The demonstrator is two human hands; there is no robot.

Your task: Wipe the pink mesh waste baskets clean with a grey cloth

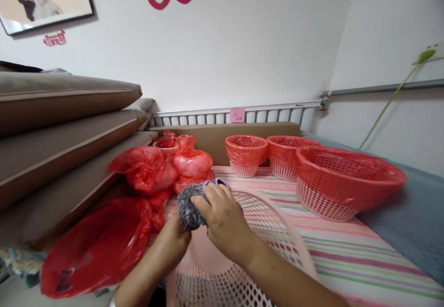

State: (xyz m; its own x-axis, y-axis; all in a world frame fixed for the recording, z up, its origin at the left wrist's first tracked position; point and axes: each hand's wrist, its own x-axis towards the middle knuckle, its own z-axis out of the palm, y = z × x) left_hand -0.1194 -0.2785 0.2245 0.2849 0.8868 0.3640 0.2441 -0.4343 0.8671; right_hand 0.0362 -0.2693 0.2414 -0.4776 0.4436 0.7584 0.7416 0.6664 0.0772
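Observation:
A bunched dark grey speckled cloth (190,206) with a light purple edge is between my two hands, above a large pink plastic basket (294,233) with lattice walls. My right hand (224,214) grips the cloth from above, fingers curled over it. My left hand (179,230) is at its lower left side. The cloth covers most of the left fingers, which seem closed on it. Both forearms reach in over the basket's near side and hide part of it.
Red-bag-lined pink baskets (246,155) stand at the back and right on a striped sheet (350,256). Several red plastic bags (104,237) lie on the left, beside stacked brown cushions (69,131). A radiator (194,118) runs along the wall; a green cord (388,99) hangs at right.

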